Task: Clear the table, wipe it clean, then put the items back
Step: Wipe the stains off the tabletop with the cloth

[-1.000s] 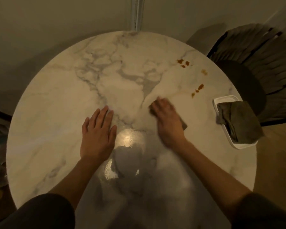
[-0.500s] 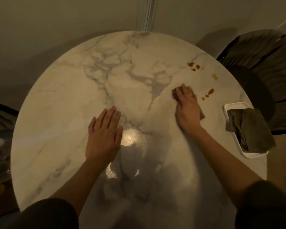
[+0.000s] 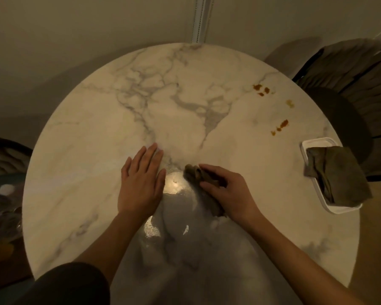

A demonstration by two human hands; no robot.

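Observation:
A round white marble table (image 3: 92,150) fills the view. My left hand (image 3: 141,183) lies flat on it near the middle, fingers spread, holding nothing. Just to its right my right hand (image 3: 229,190) presses a bunched dark cloth (image 3: 194,172) onto the tabletop; part of the cloth sticks out past the fingertips and part is hidden under the palm. Orange-brown stains (image 3: 279,126) dot the table's right side, with more stains (image 3: 261,90) farther back.
A white rectangular tray (image 3: 312,143) sits at the table's right edge with a second dark cloth (image 3: 337,175) draped over it. A dark ribbed chair (image 3: 356,80) stands behind on the right. Another chair (image 3: 2,155) and several items (image 3: 5,205) lie low on the left.
My right hand has dragged the cloth from near the stains on the right back toward the middle, next to my left hand. My left hand has stayed flat in place.

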